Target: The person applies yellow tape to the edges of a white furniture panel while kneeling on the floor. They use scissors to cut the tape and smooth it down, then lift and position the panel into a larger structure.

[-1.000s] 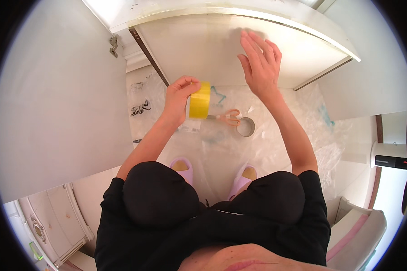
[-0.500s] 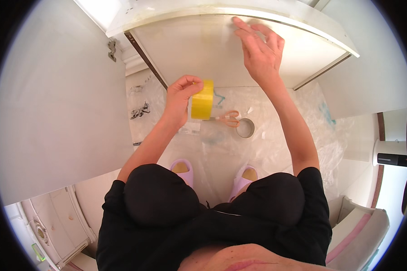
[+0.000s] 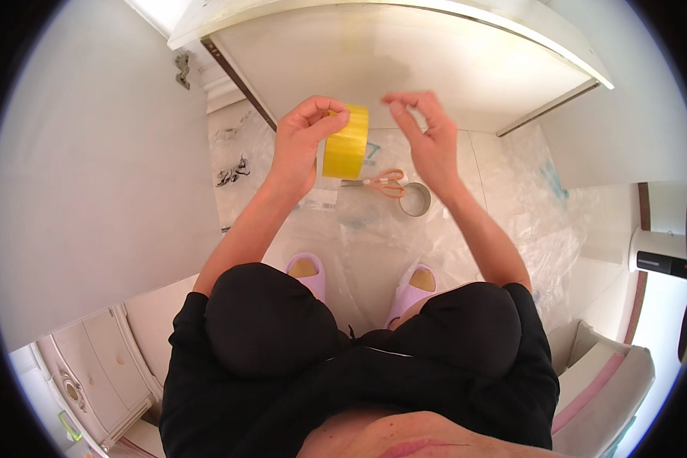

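My left hand point(image 3: 301, 141) holds a wide roll of yellow packing tape point(image 3: 346, 145) by its upper edge, fingers and thumb closed on it. To its right, my right hand point(image 3: 433, 137) is in the air with thumb and fingers curved and apart. Its fingertips point toward the roll without touching it and are slightly blurred. I see nothing held in it. Beyond both hands stands a white cabinet panel point(image 3: 305, 69) with a pale front edge and dark metal strips down its sides.
On the floor below lie orange-handled scissors point(image 3: 387, 183) and a grey tape ring point(image 3: 414, 199). Clear plastic sheeting point(image 3: 538, 210) spreads over the floor. A large white door point(image 3: 107, 175) with a hinge stands open at left; another white panel point(image 3: 626, 114) stands at right.
My right hand has left the panel's upper edge and come down and slightly left, toward the roll. My left hand has risen a little with the tape.
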Tool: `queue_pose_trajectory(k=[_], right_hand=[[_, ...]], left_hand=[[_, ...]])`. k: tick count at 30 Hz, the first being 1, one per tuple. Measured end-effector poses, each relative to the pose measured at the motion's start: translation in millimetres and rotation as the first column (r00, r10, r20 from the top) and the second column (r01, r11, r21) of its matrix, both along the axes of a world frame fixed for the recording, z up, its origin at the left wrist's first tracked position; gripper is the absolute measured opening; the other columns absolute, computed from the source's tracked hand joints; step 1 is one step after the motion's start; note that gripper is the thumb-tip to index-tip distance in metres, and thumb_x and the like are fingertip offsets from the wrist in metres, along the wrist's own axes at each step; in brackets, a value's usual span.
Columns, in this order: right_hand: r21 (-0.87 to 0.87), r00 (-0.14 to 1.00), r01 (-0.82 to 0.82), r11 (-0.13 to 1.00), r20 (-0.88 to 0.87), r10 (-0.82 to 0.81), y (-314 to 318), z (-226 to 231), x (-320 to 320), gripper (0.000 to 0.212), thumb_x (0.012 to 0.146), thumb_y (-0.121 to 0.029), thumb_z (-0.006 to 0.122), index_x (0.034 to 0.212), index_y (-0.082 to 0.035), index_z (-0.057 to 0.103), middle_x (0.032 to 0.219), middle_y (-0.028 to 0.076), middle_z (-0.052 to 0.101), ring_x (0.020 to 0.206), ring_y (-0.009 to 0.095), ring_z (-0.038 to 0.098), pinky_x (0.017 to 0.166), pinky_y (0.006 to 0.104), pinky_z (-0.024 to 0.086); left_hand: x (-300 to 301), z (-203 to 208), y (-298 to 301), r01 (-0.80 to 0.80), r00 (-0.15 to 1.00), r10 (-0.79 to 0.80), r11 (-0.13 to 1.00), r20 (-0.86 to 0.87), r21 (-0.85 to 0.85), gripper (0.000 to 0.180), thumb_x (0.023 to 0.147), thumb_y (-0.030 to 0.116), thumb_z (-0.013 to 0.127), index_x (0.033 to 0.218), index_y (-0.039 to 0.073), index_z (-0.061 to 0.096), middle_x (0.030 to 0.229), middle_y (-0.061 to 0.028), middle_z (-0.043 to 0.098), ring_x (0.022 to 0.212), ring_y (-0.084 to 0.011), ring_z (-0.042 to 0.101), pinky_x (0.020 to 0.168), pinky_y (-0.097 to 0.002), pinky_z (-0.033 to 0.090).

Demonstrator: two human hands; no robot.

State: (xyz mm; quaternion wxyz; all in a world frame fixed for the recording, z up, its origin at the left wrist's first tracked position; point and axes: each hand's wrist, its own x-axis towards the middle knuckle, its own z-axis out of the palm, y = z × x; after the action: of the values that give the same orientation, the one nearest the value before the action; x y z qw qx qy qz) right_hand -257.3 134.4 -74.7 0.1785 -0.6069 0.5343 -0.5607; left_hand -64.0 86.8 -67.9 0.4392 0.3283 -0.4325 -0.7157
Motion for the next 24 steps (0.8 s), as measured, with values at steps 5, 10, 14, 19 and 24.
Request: queue_pose_trajectory(k=[5, 10, 14, 19, 24], right_hand=[[0.417, 0.849, -0.221, 0.881, 0.527, -0.036, 37, -19, 27, 0.033, 0.091, -0.031, 0.068, 0.108, -0.003, 0.068, 0.11, 0.008, 0.061, 0.099, 0.019, 0.058, 0.088, 0.0325, 0.045], [0.382, 0.837, -0.191, 0.904, 0.544, -0.053, 54, -20, 33, 0.036, 0.087, -0.03, 0.072, 0.108, -0.002, 0.065, 0.109, 0.008, 0.059, 0.1, 0.017, 0.055, 0.085, 0.0309, 0.044], [0.423, 0.822, -0.189, 0.886, 0.562, -0.093, 61, -35, 24, 0.027, 0.087, -0.022, 0.072, 0.102, -0.003, 0.062, 0.1, 0.005, 0.06, 0.09, 0.013, 0.054, 0.078, 0.0286, 0.044], [0.321, 0.696, -0.264, 0.91, 0.716, -0.052, 69, -28, 22, 0.022, 0.09, -0.014, 0.067, 0.104, 0.0, 0.057, 0.091, 0.003, 0.062, 0.082, 0.009, 0.054, 0.075, 0.0254, 0.044], [0.321, 0.676, -0.192, 0.928, 0.729, -0.112, 80, -13, 21, 0.037, 0.092, -0.015, 0.065, 0.121, 0.002, 0.05, 0.093, 0.006, 0.065, 0.084, 0.01, 0.057, 0.076, 0.0254, 0.045]], left_hand=[[-13, -4, 5, -0.012, 0.995, 0.02, 0.997, 0.1, -0.072, 0.007, 0.089, 0.006, 0.067, 0.096, 0.005, 0.066, 0.085, 0.0022, 0.063, 0.08, -0.0058, 0.056, 0.077, -0.0235, 0.043], [-24, -7, 13, 0.074, 0.966, -0.052, 0.994, 0.253, -0.078, 0.005, 0.088, 0.01, 0.071, 0.092, 0.008, 0.068, 0.084, 0.0045, 0.057, 0.078, -0.0079, 0.049, 0.078, -0.0232, 0.04], [-35, -16, 19, -0.005, 0.899, 0.134, 0.955, 0.418, -0.296, 0.007, 0.085, 0.009, 0.074, 0.09, 0.008, 0.069, 0.098, 0.0021, 0.056, 0.089, -0.0111, 0.048, 0.086, -0.0282, 0.04], [-43, -27, 18, 0.035, 0.945, 0.07, 0.95, 0.321, -0.309, 0.007, 0.082, 0.008, 0.075, 0.087, 0.009, 0.071, 0.1, -0.0013, 0.056, 0.096, -0.0145, 0.049, 0.089, -0.0299, 0.04], [-53, -17, 30, 0.04, 0.909, 0.19, 0.847, 0.371, -0.531, 0.006, 0.082, 0.004, 0.073, 0.086, 0.005, 0.068, 0.099, -0.0029, 0.06, 0.098, -0.0172, 0.055, 0.088, -0.0308, 0.043]])
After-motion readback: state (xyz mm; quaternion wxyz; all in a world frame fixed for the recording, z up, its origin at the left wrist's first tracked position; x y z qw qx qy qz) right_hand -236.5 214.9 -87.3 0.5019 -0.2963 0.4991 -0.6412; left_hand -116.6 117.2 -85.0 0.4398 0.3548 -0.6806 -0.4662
